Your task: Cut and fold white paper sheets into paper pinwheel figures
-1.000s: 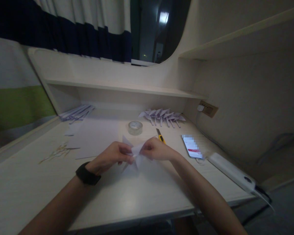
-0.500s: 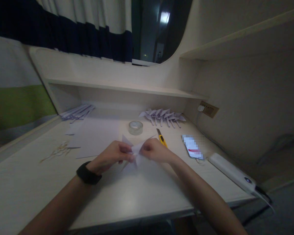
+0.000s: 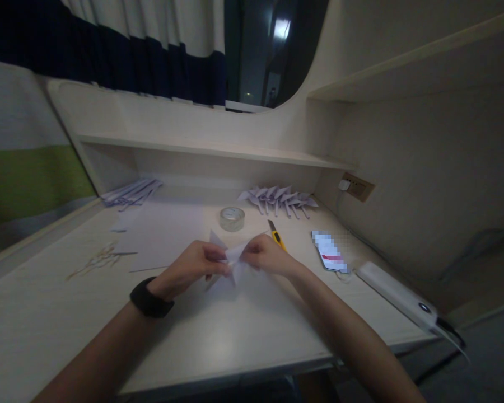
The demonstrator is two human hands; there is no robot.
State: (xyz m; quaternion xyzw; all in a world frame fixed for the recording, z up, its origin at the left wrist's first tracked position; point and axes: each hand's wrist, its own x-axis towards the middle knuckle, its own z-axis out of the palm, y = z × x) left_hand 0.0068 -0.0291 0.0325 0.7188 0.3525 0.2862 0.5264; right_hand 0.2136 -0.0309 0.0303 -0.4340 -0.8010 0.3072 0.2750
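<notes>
Between my two hands, above the front middle of the desk, is a white paper pinwheel (image 3: 237, 253) with pointed blades. My left hand (image 3: 199, 261) is closed on its left side, thumb and fingers pinching near the centre. Fingers of my right hand (image 3: 265, 255) pinch the paper on the right. Whether a pin or stick is at the centre is hidden by the fingers. Just beyond my right hand lies a yellow utility knife (image 3: 276, 235), its handle end partly covered. A roll of clear tape (image 3: 232, 219) stands farther back.
Several finished paper pinwheels (image 3: 277, 199) lie at the back right. White paper sheets (image 3: 163, 229), a pile of paper strips (image 3: 132, 193) and thin sticks or ties (image 3: 98, 260) are on the left. On the right are a phone (image 3: 330, 251) and a white power strip (image 3: 397, 296) with cables.
Both hands stay nearly in place on the pinwheel. The fingers shift slightly at its centre, and the lower blades tilt a little.
</notes>
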